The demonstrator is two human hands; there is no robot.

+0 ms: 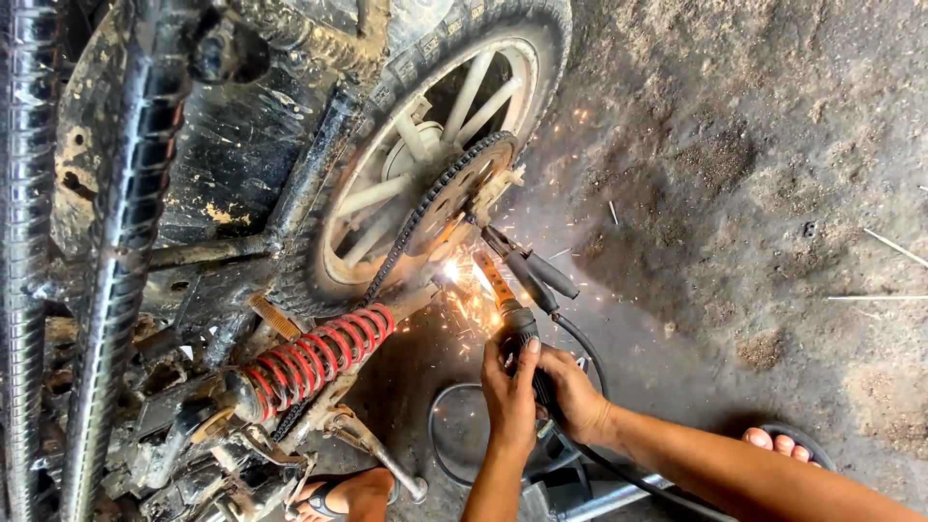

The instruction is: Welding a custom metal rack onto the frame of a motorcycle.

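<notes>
Both my hands grip a black welding electrode holder [519,327]. My left hand [509,396] wraps it from the left, my right hand [570,391] from the right. Its rod tip meets the motorcycle frame by the rear sprocket [454,198], where a bright arc [451,271] throws orange sparks. A black clamp [532,271] grips the metal just right of the arc. The rear wheel [435,145] with white spokes and the chain sit above. A red coil shock absorber [314,353] runs to the lower left.
The dirty motorcycle body [193,193] fills the left side. A black cable [580,338] loops over the stained concrete floor [754,174]. My sandalled feet show at the bottom [348,493] and lower right [783,445]. Thin rods [894,246] lie on the floor at right.
</notes>
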